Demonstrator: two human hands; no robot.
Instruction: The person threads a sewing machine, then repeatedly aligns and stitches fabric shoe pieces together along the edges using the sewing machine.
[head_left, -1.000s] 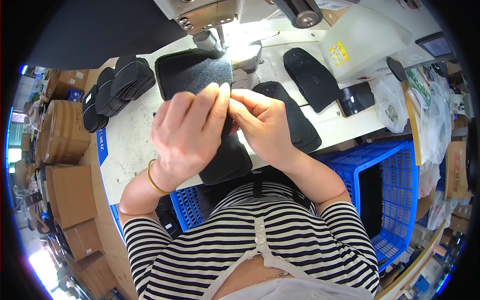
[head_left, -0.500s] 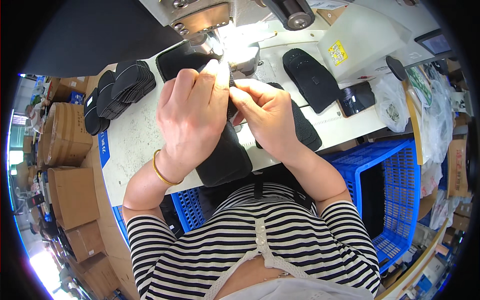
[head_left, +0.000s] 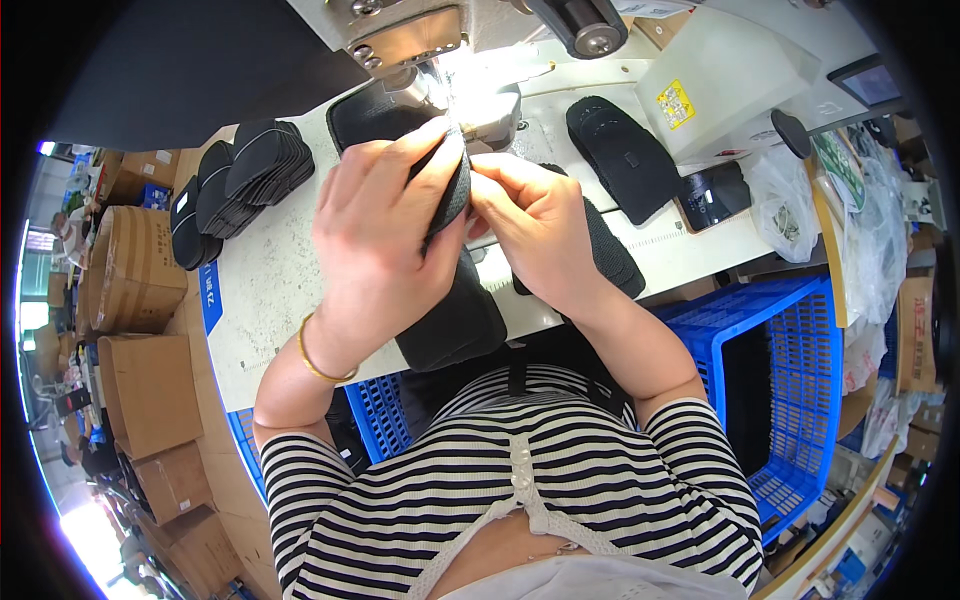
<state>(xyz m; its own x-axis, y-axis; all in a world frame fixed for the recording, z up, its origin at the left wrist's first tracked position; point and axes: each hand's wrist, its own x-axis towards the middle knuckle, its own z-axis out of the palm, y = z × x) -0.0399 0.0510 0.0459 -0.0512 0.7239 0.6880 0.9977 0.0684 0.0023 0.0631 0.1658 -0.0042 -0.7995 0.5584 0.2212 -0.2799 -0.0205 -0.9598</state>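
Note:
My left hand [head_left: 375, 230] grips a black fabric piece [head_left: 455, 195] just in front of the lit sewing machine head [head_left: 410, 50]. The piece stands on edge, with its ribbed knit side showing between my hands. My right hand [head_left: 535, 225] pinches the same piece at its right edge; its fingertips are partly hidden. Behind my left hand, a black padded part [head_left: 365, 115] lies under the machine. Smooth black pieces [head_left: 455, 325] lie below my hands at the table's front edge. Textured black pieces [head_left: 610, 250] lie partly behind my right hand.
Bundled stacks of black rounded pieces [head_left: 265, 160] sit on the left of the white table [head_left: 270, 300]. A long black piece [head_left: 620, 160] and a phone-like dark slab [head_left: 714, 195] lie to the right. Blue plastic crates [head_left: 700, 325] stand below; cardboard boxes [head_left: 150, 395] line the left.
My left hand has turned and opened out slightly, so more of the black fabric piece's knit edge shows. The piece has tilted upright between my hands; my right hand has barely moved.

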